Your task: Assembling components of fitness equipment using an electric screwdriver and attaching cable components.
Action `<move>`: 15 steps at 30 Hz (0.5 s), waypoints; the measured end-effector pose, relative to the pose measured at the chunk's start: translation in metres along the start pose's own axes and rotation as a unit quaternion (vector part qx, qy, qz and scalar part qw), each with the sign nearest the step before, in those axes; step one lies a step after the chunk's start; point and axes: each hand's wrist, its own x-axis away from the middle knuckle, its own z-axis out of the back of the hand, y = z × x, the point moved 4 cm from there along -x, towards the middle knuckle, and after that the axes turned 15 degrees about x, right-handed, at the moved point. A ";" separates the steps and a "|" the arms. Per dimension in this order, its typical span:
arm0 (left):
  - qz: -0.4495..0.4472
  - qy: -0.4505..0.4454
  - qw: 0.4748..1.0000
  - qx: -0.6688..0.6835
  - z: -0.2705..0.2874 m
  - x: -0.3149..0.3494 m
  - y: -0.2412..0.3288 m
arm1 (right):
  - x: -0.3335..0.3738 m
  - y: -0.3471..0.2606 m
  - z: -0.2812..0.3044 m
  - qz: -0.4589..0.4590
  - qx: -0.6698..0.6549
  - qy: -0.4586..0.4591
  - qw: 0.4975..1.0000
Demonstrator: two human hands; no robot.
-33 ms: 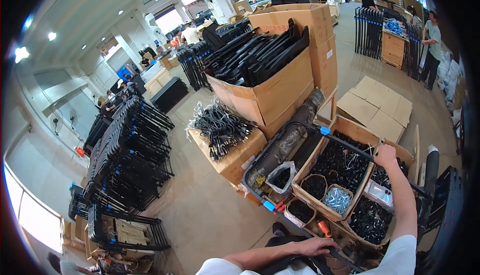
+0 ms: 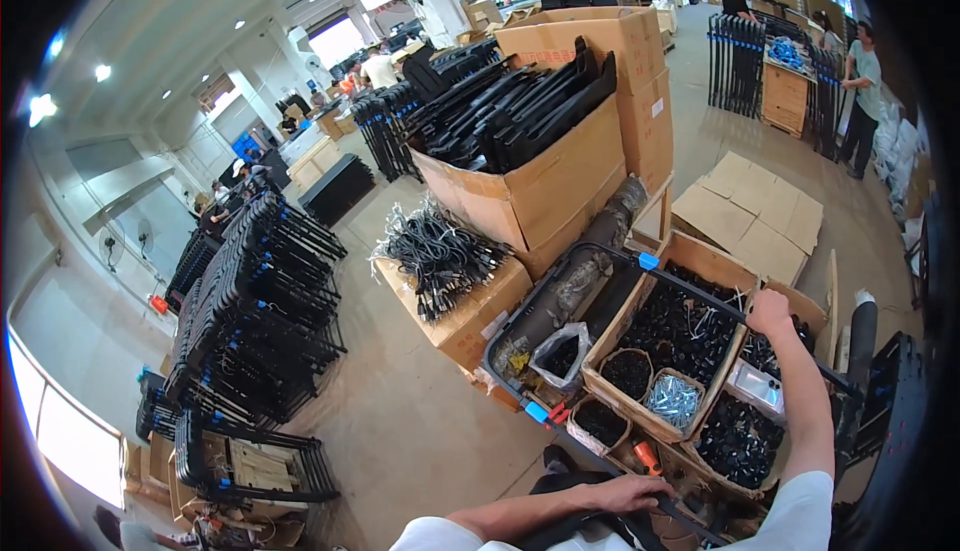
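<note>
A black tubular frame (image 2: 500,336) with a rounded end and blue tape on its two long bars lies across the parts boxes in front of me. My right hand (image 2: 770,313) is closed around its far bar; the fingertips are partly hidden. On the near bar, my left hand (image 2: 632,493) is curled with its fingers over the tube. Below the frame, a wooden box (image 2: 600,353) holds small black parts (image 2: 685,326) and a small carton of silvery screws (image 2: 675,401). An orange-handled tool (image 2: 648,457) lies close to my left hand.
A large carton (image 2: 560,166) full of black metal parts stands ahead, beside a carton topped with bundled black cables (image 2: 435,251). Rows of black frames (image 2: 250,291) stand at left. Flattened cardboard (image 2: 750,213) lies at right. Co-workers (image 2: 862,91) stand farther off.
</note>
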 end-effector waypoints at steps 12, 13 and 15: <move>0.033 0.196 0.975 0.102 0.026 0.018 -0.010 | 0.010 -0.006 -0.005 0.046 0.011 -0.029 0.998; 0.010 0.213 0.975 0.059 0.032 0.020 -0.012 | 0.008 -0.005 -0.017 0.042 0.012 -0.040 0.998; 0.008 0.233 0.967 0.101 0.042 0.024 -0.014 | 0.003 -0.011 -0.025 0.063 0.118 -0.142 0.981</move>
